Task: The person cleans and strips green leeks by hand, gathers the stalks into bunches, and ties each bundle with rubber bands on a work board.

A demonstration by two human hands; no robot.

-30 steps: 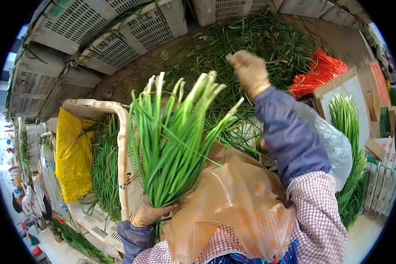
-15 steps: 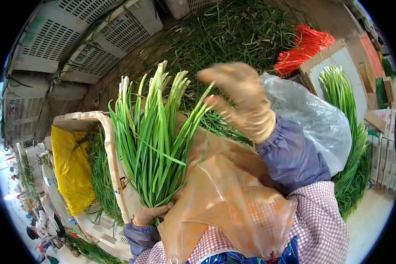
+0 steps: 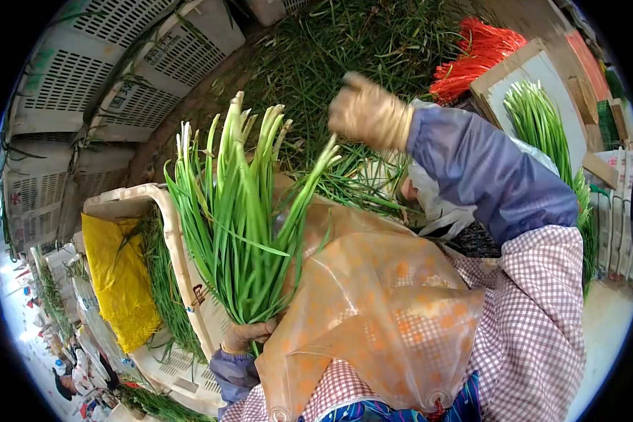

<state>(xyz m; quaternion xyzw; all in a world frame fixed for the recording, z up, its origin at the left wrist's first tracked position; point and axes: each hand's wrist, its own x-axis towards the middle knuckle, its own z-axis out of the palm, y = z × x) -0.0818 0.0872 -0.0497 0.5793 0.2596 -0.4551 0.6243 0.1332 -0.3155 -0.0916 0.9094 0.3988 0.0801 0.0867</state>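
A bunch of garlic chives (image 3: pixel 235 232) stands upright, pale cut ends at the top and green leaves fanned out below. My left hand (image 3: pixel 250 336), in a tan glove, is wrapped round the lower end of its leaves. One cluster of stalks leans out to the right of the bunch. Just above that cluster, apart from it, is my right hand (image 3: pixel 369 112) in a similar glove, somewhat blurred. Its fingers look curled in, and whatever they hold, if anything, is hidden. A translucent orange-patterned apron (image 3: pixel 380 295) covers my lap.
Left of the bunch stands a plastic crate (image 3: pixel 172 225) with chives and a yellow sack (image 3: pixel 116 281). Loose leaves (image 3: pixel 344 42) litter the ground ahead. Red ties (image 3: pixel 475 56) and more chives (image 3: pixel 538 116) on a board lie at right. Stacked crates (image 3: pixel 77 70) rise at upper left.
My right hand has moved up from the leaning stalks, its spread fingers now curled in, and its forearm has swung up across the plastic bag. My left hand keeps holding the bunch.
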